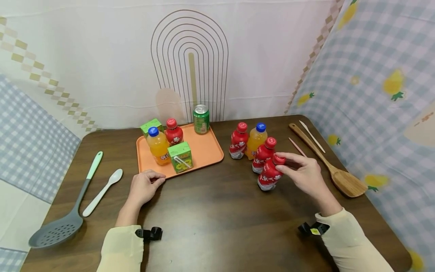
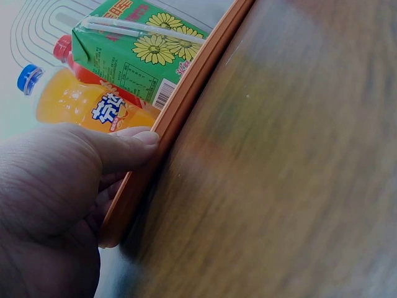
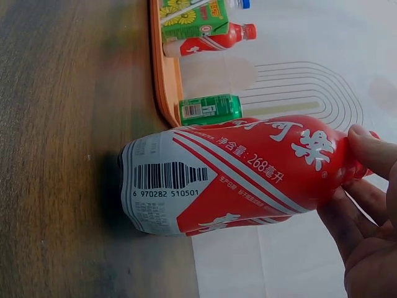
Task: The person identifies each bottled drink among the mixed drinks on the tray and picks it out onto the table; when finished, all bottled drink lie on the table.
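Note:
My left hand (image 1: 144,187) pinches the near left rim of an orange tray (image 1: 207,150), thumb over the edge. On the tray stand an orange drink bottle (image 1: 158,148) with a blue cap, a red bottle (image 1: 174,135), two green juice boxes, the front one (image 1: 181,158) with a straw, and a green can (image 1: 201,121). By its neck, my right hand (image 1: 307,173) grips a red cola bottle (image 3: 248,174), which looks upright close over the table. Just behind it are two more red bottles, the nearer (image 1: 262,155) and the farther (image 1: 238,141), plus an orange drink bottle (image 1: 256,140).
On the left lie a grey slotted turner (image 1: 68,224) with a green handle and a white spoon (image 1: 103,192). A wooden spatula (image 1: 340,177), a white knife (image 1: 312,136) and a thin pink stick (image 1: 296,146) lie on the right. Cloth walls border the brown table (image 1: 210,226).

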A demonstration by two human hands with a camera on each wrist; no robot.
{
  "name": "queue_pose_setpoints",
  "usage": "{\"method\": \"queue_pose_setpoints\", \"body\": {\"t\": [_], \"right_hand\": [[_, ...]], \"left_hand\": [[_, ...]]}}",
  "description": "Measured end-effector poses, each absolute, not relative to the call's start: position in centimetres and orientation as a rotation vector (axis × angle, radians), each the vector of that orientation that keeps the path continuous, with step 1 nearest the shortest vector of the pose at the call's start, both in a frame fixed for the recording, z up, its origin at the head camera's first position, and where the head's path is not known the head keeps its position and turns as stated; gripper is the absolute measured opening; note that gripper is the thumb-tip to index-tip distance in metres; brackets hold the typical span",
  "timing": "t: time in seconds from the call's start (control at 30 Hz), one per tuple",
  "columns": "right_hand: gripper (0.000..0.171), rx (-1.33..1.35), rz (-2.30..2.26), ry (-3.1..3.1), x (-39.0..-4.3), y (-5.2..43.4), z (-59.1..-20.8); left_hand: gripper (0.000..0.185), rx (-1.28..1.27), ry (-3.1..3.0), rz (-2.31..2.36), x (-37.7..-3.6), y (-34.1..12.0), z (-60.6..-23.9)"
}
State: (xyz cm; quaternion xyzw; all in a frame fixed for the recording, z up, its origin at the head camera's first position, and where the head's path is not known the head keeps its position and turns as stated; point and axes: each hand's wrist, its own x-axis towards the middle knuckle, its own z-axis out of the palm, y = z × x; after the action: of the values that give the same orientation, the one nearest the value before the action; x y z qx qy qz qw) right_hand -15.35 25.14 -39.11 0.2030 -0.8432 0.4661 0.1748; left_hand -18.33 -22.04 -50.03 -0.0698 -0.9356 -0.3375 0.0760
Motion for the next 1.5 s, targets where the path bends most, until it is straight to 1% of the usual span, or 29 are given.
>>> {"method": "queue_pose_setpoints", "body": {"t": [0.63,0.87,1.5], "right_hand": [[0.035,0.651,1.354,-2.378,-16.07,25.65,-39.59],[0.033,0.604,1.343,-2.413,-15.81,25.61,-39.33],[0.033,0.602,1.340,-2.411,-15.91,25.84,-39.39]], "left_hand": [[0.006,-0.191,-2.807,-1.022,-18.57,-22.05,-50.31],[0.006,-0.197,-2.808,-1.020,-18.44,-21.89,-50.12],[0.006,-0.203,-2.808,-1.011,-18.36,-21.94,-50.02]]}}
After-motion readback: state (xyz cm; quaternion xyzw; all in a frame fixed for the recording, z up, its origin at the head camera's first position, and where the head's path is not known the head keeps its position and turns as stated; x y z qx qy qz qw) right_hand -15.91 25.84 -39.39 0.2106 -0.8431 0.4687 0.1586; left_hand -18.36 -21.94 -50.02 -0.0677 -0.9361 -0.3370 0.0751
